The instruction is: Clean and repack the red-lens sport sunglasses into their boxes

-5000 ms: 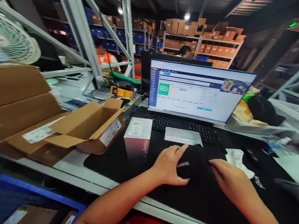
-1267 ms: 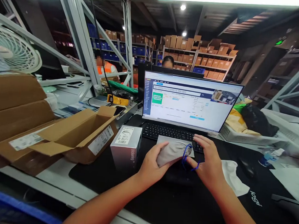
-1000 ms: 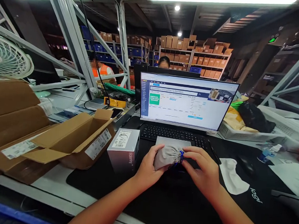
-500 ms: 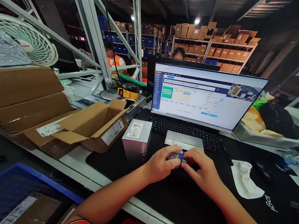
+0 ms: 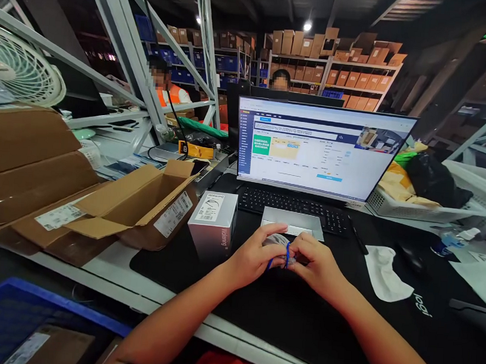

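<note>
Between the fingers [image 5: 306,253], a grey drawstring pouch [image 5: 277,240]

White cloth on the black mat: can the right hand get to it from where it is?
Probably yes. The right hand sits close to the white cloth, and nothing stands between them on the black desk mat. It would first have to let go of the blue cord of the grey pouch.

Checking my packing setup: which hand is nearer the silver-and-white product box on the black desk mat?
Left: the left hand sits just right of the silver-and-white product box. The right hand is farther right, beyond the left hand.
</note>
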A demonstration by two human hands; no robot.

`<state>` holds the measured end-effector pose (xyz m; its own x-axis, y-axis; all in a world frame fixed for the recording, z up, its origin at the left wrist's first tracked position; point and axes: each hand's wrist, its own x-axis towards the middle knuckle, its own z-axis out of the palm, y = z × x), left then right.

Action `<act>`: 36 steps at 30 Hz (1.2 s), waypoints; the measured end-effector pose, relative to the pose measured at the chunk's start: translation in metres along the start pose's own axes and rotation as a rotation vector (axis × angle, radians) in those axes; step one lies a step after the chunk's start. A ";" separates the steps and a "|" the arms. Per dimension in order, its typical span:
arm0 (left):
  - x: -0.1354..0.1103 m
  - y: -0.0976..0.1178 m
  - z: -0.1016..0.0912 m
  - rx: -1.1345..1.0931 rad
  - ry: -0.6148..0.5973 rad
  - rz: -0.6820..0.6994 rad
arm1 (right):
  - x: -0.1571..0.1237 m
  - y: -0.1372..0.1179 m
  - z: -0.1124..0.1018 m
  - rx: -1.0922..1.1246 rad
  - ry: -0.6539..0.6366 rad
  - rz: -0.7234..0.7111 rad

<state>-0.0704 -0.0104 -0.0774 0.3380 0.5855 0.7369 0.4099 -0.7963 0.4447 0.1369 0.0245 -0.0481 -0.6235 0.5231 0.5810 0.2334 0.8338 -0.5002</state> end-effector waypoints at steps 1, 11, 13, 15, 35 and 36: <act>0.001 0.001 -0.001 0.013 -0.021 -0.017 | -0.001 0.000 0.001 -0.036 0.013 -0.013; 0.011 0.000 -0.029 0.207 -0.135 -0.067 | 0.006 0.024 -0.042 -0.483 -0.106 -0.113; 0.009 -0.001 -0.024 0.214 -0.099 -0.070 | 0.006 0.030 -0.044 -0.435 -0.086 -0.089; 0.006 -0.002 -0.015 0.179 -0.014 -0.034 | 0.005 0.030 -0.042 -0.345 -0.001 -0.101; 0.006 0.004 0.008 0.021 0.283 -0.344 | -0.003 -0.017 -0.036 -0.269 0.188 -0.035; 0.006 0.005 0.008 0.016 0.281 -0.343 | -0.004 -0.021 -0.034 -0.282 0.188 -0.052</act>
<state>-0.0592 -0.0092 -0.0751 -0.0625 0.7500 0.6585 0.4721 -0.5591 0.6815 0.1598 0.0115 -0.0179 -0.4975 0.4804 0.7223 0.4188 0.8622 -0.2850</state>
